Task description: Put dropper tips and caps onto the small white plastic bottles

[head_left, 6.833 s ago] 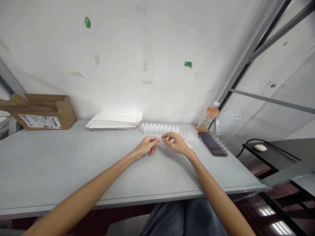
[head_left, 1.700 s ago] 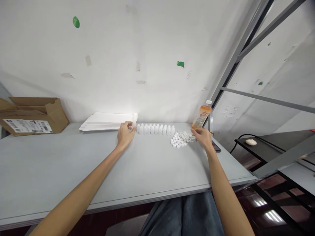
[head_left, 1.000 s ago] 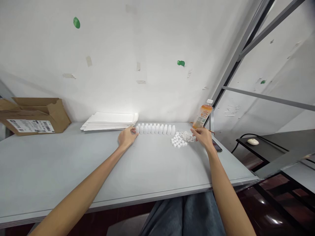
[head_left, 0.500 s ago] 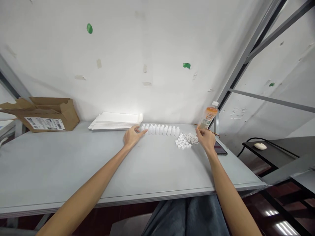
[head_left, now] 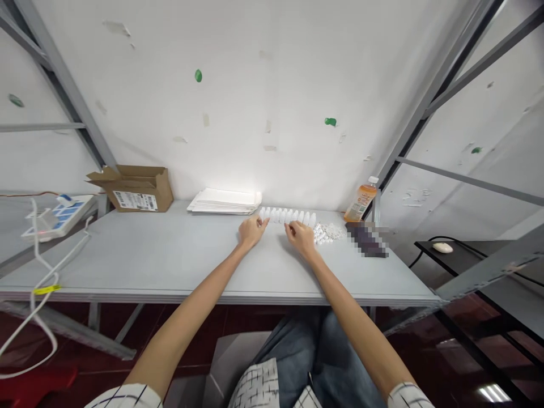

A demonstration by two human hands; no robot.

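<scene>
A row of small white bottles (head_left: 289,215) stands upright at the back of the grey table. My left hand (head_left: 252,231) is at the row's left end, its thumb and forefinger closed about the end bottle. In front of the middle of the row, my right hand (head_left: 301,237) is pinched; whatever is between its fingertips is too small or hidden to make out. Right of that hand lies a pile of small white caps (head_left: 318,235), with thin white ring-like pieces (head_left: 335,231) heaped against it.
White paper sheets (head_left: 225,201) are stacked left of the bottles, with an open cardboard box (head_left: 142,190) farther left. An orange drink bottle (head_left: 361,201) and a blurred dark flat object (head_left: 368,241) sit at the right. A power strip (head_left: 63,218) with white cables is far left.
My right hand has moved left from beside the white pieces to the front of the bottle row. My left hand stays at the row's left end. The view has shifted, showing more at left.
</scene>
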